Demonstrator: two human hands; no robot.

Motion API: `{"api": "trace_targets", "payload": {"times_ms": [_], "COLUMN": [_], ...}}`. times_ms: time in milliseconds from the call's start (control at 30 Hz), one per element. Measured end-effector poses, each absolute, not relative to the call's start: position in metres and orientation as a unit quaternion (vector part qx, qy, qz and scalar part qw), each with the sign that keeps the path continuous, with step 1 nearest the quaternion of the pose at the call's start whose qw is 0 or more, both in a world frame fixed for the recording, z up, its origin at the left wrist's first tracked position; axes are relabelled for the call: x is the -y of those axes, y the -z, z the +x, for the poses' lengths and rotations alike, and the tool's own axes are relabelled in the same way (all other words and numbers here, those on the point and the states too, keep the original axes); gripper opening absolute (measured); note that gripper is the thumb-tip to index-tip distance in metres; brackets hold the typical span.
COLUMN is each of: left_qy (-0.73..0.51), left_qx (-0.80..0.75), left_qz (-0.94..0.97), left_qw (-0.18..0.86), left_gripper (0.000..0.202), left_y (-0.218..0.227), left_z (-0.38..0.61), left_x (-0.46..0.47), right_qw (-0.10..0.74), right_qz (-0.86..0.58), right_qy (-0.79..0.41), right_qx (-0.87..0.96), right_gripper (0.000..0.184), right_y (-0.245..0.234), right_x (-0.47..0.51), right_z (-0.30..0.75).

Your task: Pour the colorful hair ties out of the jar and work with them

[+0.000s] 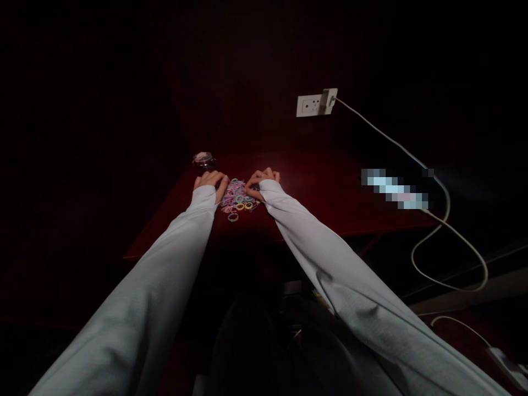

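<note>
A pile of small colourful elastic hair ties (238,192) lies on the dark red table between my two hands. My left hand (209,180) is at the pile's left edge, its fingers curled and the thumb and index fingertips close together. On the right side, my right hand (264,179) bends its fingers, with thumb and index meeting beside the pile. Whatever either hand pinches is too small to make out. A blue-green hair tie (233,217) lies at the near edge of the heap. Just behind my left hand stands a small clear jar (204,160).
The dark red table (322,203) has its front edge below the pile. A white wall socket (310,105) holds a charger (329,98). Its white cable (381,130) loops down on the right towards a blurred-out object (398,190). A white power strip (507,367) lies lower right.
</note>
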State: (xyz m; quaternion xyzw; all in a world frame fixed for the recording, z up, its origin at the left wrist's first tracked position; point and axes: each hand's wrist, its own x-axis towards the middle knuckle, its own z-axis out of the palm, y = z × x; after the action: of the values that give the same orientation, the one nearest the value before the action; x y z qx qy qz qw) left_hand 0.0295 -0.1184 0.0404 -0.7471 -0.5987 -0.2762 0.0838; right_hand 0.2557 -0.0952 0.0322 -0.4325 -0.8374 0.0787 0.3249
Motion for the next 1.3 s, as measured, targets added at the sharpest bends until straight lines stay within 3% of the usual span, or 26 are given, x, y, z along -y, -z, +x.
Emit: {"api": "trace_targets", "payload": {"times_ms": [1300], "left_qy": [0.299], "left_qx": [0.454], "left_qz": [-0.835], "left_qw": [0.08], "left_gripper": [0.028], "left_y": [-0.032], "left_z": [0.03], "left_x": [0.118], "right_qw": [0.399], "right_qz": [-0.454], "right_qy": [-0.134], "right_qx": [0.785], "right_gripper": [0.039], "right_y": [-0.033], "right_x": [0.086], "right_z": [0.252]}}
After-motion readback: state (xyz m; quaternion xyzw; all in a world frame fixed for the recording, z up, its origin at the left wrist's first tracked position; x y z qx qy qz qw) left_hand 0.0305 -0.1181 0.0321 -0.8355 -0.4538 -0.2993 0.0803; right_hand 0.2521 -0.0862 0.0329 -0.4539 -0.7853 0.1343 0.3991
